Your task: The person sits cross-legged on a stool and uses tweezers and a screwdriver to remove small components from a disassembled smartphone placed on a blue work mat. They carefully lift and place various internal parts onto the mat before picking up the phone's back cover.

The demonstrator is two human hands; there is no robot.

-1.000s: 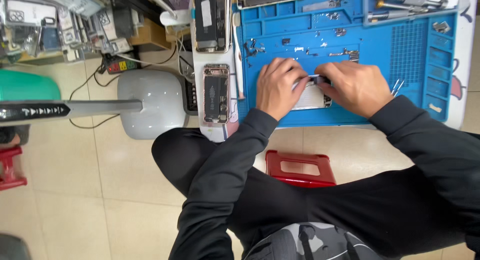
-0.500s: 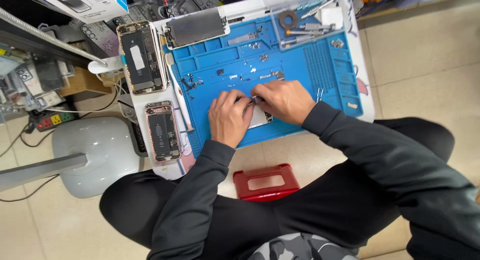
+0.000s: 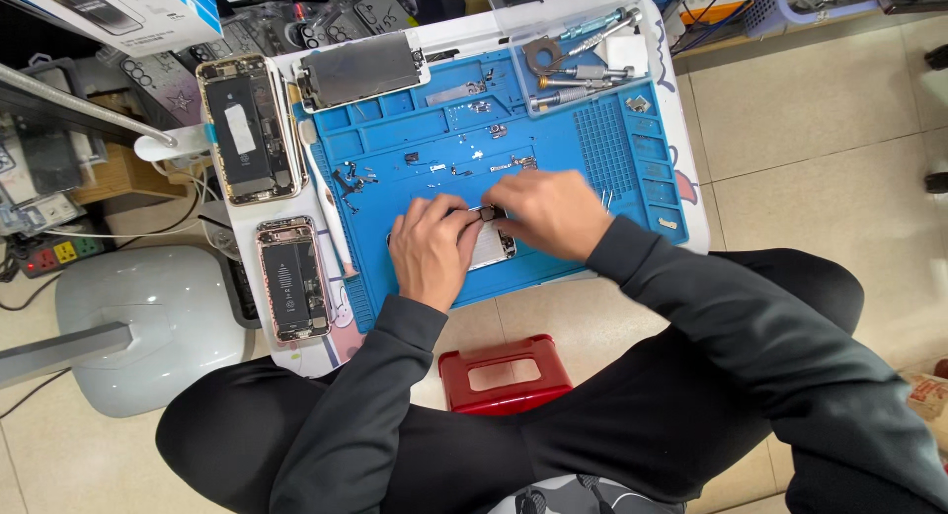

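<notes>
Both hands meet over the small silver opened phone body (image 3: 491, 245) on the blue silicone mat (image 3: 592, 158), left hand (image 3: 432, 249) pinching its upper edge, right hand (image 3: 553, 213) grip unclear, long axis running toward the person.

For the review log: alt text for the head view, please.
Seen from above, a seated person's left hand and right hand meet over a small silvery phone part on a blue repair mat. Two opened phones lie left of the mat; screwdrivers rest at its top.
</notes>
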